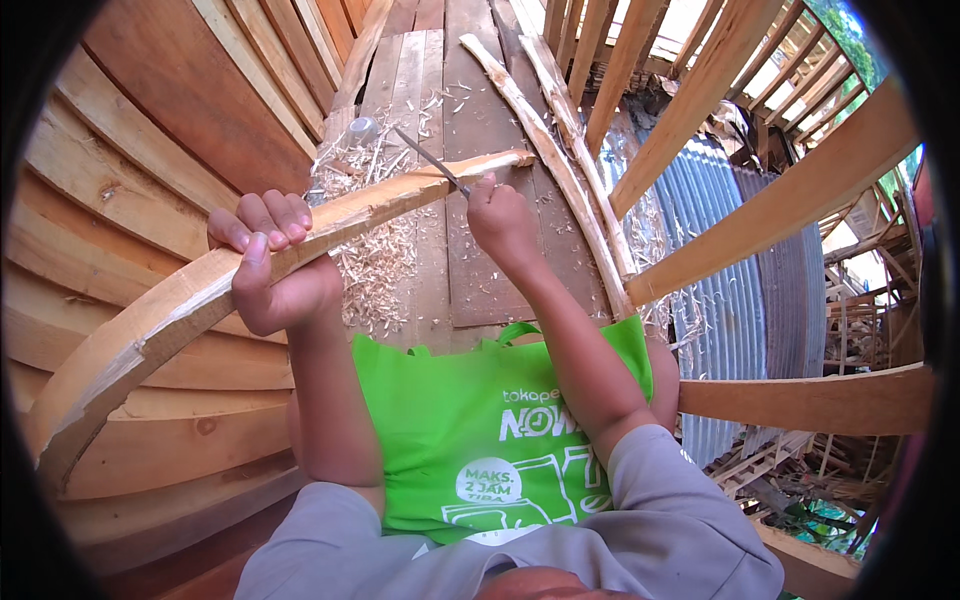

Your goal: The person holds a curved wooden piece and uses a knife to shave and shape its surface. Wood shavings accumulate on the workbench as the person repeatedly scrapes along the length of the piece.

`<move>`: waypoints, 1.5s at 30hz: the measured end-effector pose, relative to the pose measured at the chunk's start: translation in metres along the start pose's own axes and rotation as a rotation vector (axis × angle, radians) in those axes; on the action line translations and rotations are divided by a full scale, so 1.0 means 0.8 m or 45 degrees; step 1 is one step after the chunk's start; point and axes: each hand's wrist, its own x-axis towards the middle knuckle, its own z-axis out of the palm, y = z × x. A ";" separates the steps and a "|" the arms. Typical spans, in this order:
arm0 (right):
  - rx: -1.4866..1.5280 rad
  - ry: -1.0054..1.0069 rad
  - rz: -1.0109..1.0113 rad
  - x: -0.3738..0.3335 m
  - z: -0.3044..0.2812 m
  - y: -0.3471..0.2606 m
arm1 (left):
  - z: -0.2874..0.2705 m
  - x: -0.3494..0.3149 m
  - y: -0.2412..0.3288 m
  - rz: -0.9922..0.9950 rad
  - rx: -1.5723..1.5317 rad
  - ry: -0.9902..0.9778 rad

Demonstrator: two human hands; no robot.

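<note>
A long wooden beam (375,205) runs from the lower left up to the middle, its side pale and freshly cut in places. My left hand (290,288) grips it partway along, thumb and fingers closed over its edges. In my closed right hand (502,222) is a knife, its handle mostly hidden by the fingers. The thin dark knife blade (428,158) slants up and left across the beam near its far end. A green cloth bag (430,420) with white print covers my lap beneath both forearms.
Wood shavings (378,265) litter the plank floor (470,270). Two long peeled poles (545,140) lie to the right of the beam. A clear cup (362,131) stands among the shavings. Plank walling (170,110) rises at left; wooden slats (690,105) and corrugated metal sheets (725,260) are at right.
</note>
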 end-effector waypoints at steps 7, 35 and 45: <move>0.100 0.121 -0.446 -0.037 0.034 -0.021 | -0.005 0.001 0.000 -0.002 0.015 -0.033; -0.212 -0.389 0.130 0.047 0.013 0.054 | -0.025 0.016 0.014 -0.085 0.006 -0.382; 0.374 -0.277 0.858 0.060 0.030 0.128 | 0.000 0.002 0.009 0.024 0.035 -0.065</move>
